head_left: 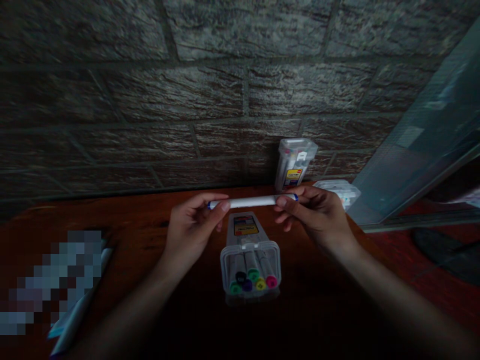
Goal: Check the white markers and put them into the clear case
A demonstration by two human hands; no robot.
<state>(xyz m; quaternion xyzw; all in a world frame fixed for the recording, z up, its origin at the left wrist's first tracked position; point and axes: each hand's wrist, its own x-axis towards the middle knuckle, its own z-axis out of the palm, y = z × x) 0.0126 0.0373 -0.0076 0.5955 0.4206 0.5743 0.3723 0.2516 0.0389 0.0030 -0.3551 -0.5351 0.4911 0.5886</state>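
A white marker with dark blue ends is held level between my two hands. My left hand pinches its left end between thumb and fingers. At the other end, my right hand grips it the same way. Below the marker, a clear plastic marker case lies on its side, its mouth facing me. Inside it are several markers with black, green, purple, yellow and pink ends.
Against the brick wall stands another clear case of markers. A further clear plastic container sits behind my right hand. Long pale items, partly pixelated, lie at the left of the wooden table. A glass panel rises at right.
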